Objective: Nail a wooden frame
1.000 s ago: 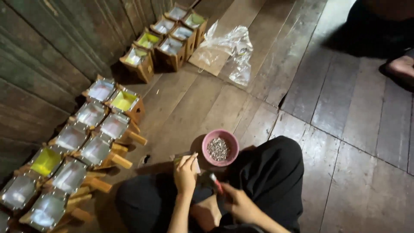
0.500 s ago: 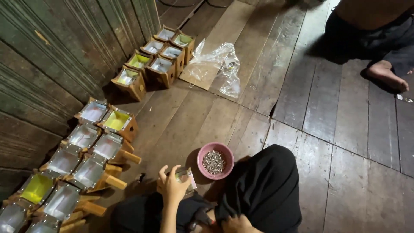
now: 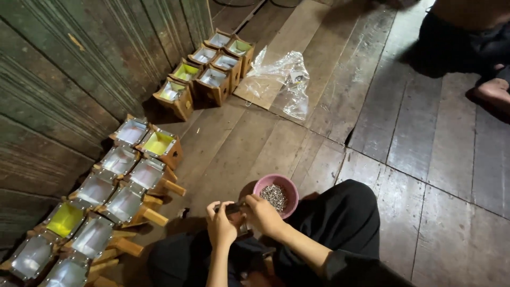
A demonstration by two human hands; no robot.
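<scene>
Sitting on a worn plank floor (image 3: 425, 175), a person in dark clothing works with both hands brought together over the lap, seen from above. Left hand (image 3: 222, 227): fingers curled around a small dark piece (image 3: 234, 209) held between the two hands; the grip looks closed on it, though the piece is too small and shadowed to tell its kind. Right hand (image 3: 264, 214): fingers bent and pinched at the same piece from the right side, touching it, so that both hands meet at that point. Just beyond the right hand, touching or nearly touching its knuckles, stands a pink bowl (image 3: 267, 184) holding a heap of small silvery metal bits (image 3: 275, 195). To the near left, along the green plank wall (image 3: 64, 79), lies a double row of small wooden boxes (image 3: 114, 196) with clear or yellow windowed tops framed in metal; wooden handles project from several of them toward the person. A second, smaller cluster of like boxes (image 3: 207, 72) stands farther off against the same wall, well apart from the near group. Right of that far cluster lies a crumpled clear plastic bag (image 3: 284, 79) on a flat pale sheet (image 3: 265, 98). At the far right edge, another person's dark-clad leg and bare foot (image 3: 494, 90) rest on the floor, well apart from the working hands.
</scene>
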